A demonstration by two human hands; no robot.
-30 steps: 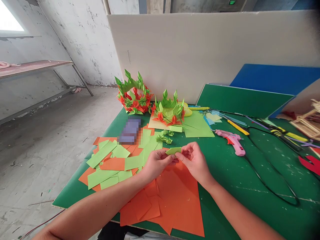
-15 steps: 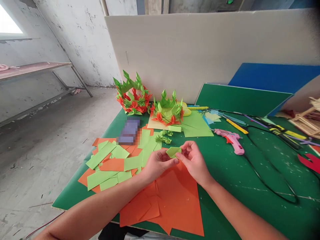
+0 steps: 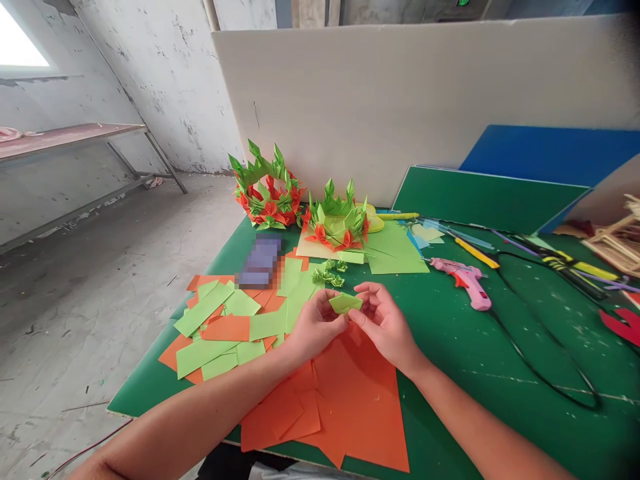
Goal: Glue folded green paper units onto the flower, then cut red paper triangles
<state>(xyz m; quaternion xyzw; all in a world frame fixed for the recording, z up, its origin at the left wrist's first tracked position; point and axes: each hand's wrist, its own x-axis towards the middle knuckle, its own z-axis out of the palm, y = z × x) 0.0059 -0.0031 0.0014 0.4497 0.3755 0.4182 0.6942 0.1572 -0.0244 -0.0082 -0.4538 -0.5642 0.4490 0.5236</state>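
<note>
A small folded piece of light green paper (image 3: 346, 303) is held up between both hands, above a stack of orange paper sheets (image 3: 360, 400). My left hand (image 3: 320, 325) pinches its left side. On the other side my right hand (image 3: 385, 327) has thumb and fingers closed on the lower right edge. Just beyond the hands lie several small green folded paper pieces (image 3: 330, 275). Cut green and orange paper strips (image 3: 215, 330) are spread out to the left of my left hand.
Two green and orange folded-paper crowns (image 3: 267, 190) (image 3: 337, 220) stand at the back. A pink glue gun (image 3: 465, 280) with a black cord lies on the green table (image 3: 450, 413) at right, near a yellow-handled tool (image 3: 475, 253). A blurred bluish rectangular object (image 3: 260, 261) lies left.
The green paper has turned slightly, and its top now shows a peaked, pointed outline. The fingers of both hands have shifted their hold a little. Elsewhere, the table things stay put.
</note>
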